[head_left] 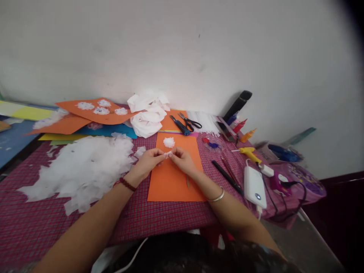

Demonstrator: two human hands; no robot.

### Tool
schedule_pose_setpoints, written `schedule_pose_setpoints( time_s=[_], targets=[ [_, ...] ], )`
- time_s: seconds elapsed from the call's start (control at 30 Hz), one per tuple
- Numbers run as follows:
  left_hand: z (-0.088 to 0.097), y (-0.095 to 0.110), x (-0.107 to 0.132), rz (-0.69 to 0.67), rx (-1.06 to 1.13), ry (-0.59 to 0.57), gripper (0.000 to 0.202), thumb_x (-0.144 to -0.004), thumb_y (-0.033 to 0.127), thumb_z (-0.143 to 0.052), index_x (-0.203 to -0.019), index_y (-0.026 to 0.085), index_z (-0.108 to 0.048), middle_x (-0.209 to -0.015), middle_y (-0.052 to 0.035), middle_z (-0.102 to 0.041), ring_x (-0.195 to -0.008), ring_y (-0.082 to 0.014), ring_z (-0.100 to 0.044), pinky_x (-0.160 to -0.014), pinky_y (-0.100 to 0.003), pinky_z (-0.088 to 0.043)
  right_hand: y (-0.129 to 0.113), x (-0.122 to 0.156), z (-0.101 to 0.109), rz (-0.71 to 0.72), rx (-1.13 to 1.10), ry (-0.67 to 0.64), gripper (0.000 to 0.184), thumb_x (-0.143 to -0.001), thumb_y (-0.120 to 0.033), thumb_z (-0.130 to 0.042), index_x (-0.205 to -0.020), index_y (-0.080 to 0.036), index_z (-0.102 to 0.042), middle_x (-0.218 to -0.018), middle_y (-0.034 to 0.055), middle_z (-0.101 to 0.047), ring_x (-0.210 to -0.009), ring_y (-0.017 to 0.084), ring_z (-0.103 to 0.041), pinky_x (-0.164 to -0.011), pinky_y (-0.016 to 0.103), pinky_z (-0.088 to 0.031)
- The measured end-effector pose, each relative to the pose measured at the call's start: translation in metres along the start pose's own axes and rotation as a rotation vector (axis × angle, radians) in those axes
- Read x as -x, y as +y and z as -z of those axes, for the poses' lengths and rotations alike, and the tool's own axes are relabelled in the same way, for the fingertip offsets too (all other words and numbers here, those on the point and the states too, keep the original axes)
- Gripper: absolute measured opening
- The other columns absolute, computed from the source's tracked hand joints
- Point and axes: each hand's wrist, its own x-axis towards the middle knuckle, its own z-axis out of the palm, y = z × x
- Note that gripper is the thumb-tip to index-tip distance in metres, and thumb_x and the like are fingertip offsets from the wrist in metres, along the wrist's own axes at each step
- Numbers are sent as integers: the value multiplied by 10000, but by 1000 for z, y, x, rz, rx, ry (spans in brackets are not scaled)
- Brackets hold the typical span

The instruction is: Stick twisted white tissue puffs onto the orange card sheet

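Both hands meet above an orange sheet (pixel 173 185) on the checked cloth. My left hand (pixel 150 160) pinches one side of a small piece of white tissue paper (pixel 168 154). On the other side, my right hand (pixel 183 159) grips the same piece between thumb and fingers. Just beyond the fingertips, a fluffy white paper tuft (pixel 169 142) sits on the sheet. A thin stick-like thing (pixel 188 182) lies partly hidden by my right forearm. To the left spreads a large heap of white tissue pieces (pixel 82 163).
Scissors (pixel 190 122) and a blue-handled cutter (pixel 180 126) lie behind the sheet. Crumpled white tissue (pixel 149 117) and an orange sheet with white tufts (pixel 99 110) are at the back left. At right are a yellow glue gun (pixel 250 154), a white power bank (pixel 255 187), cables and paint bottles.
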Motion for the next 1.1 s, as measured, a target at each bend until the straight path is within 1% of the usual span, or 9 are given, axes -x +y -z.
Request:
schedule_pose_setpoints(
  time_s=[0.17, 0.33, 0.43, 0.57, 0.7, 0.83, 0.9, 1.0, 1.1],
  targets=[
    [-2, -1, 2, 14, -13, -40, 162, -685, 304, -677, -697, 179, -574, -618, 38, -533, -541, -90, -463, -550, -229, -362, 4, 13, 0, -26, 18, -66, 286, -815, -477, -607, -725, -219, -522, -666, -25, -508, -615, 124, -449, -597, 268, -366],
    [-2, 6, 4, 14, -44, -143, 224, -698, 301, -691, -878, 188, -621, -859, -10, -643, -743, -126, -584, -692, -248, -457, 11, 14, -3, -49, 17, -82, 222, -845, -413, -588, -753, -213, -559, -696, -8, -569, -640, 133, -497, -624, 276, -386],
    [2, 6, 5, 42, -124, -133, 167, -733, 325, -677, -775, 176, -615, -715, 8, -605, -668, -120, -547, -640, -235, -427, 11, 14, -5, -65, 28, -78, 183, -854, -362, -573, -750, -212, -562, -681, -14, -570, -623, 125, -498, -603, 263, -379],
    [5, 3, 6, 81, -212, -108, 225, -796, 360, -629, -699, 165, -573, -617, 29, -545, -586, -103, -481, -575, -222, -376, 6, 17, -6, -51, 36, -108, 153, -872, -306, -552, -761, -202, -569, -664, -26, -551, -601, 107, -487, -583, 240, -377],
    [0, 3, 9, 55, -316, -121, 240, -804, 367, -614, -692, 157, -584, -642, 20, -567, -615, -109, -491, -584, -220, -371, 4, 15, 6, -21, 56, -138, 142, -891, -300, -523, -813, -198, -585, -696, -16, -579, -635, 113, -529, -617, 243, -423],
    [-4, 2, 11, 18, -470, -162, 226, -818, 355, -605, -714, 154, -614, -698, -6, -623, -668, -133, -538, -621, -235, -395, 11, -8, 33, 3, 268, -8, 125, -883, -267, -513, -928, -199, -607, -810, 21, -628, -704, 145, -580, -682, 291, -480],
    [-4, 0, 11, -8, -507, -173, 232, -827, 362, -602, -726, 154, -619, -703, -10, -628, -672, -138, -545, -621, -237, -399, 15, -28, 44, 36, 423, 5, 217, -858, -230, -542, -1062, -204, -612, -1007, 65, -641, -794, 166, -610, -760, 338, -509],
    [-2, -1, 11, -30, -515, -180, 243, -831, 372, -603, -728, 153, -615, -700, -11, -621, -665, -138, -543, -607, -234, -396, 19, -56, 50, 137, 652, -83, 541, -777, -178, -643, -1306, -215, -538, -1304, 130, -545, -1126, 245, -575, -983, 433, -466],
    [-2, -1, 11, -32, -526, -175, 209, -830, 333, -594, -724, 153, -607, -696, -12, -620, -661, -137, -543, -602, -232, -392, 19, -71, 44, 112, 835, -192, 671, -769, -212, -689, -1404, -172, -477, -1334, 163, -546, -1220, 295, -525, -1045, 483, -419]
  ],
)
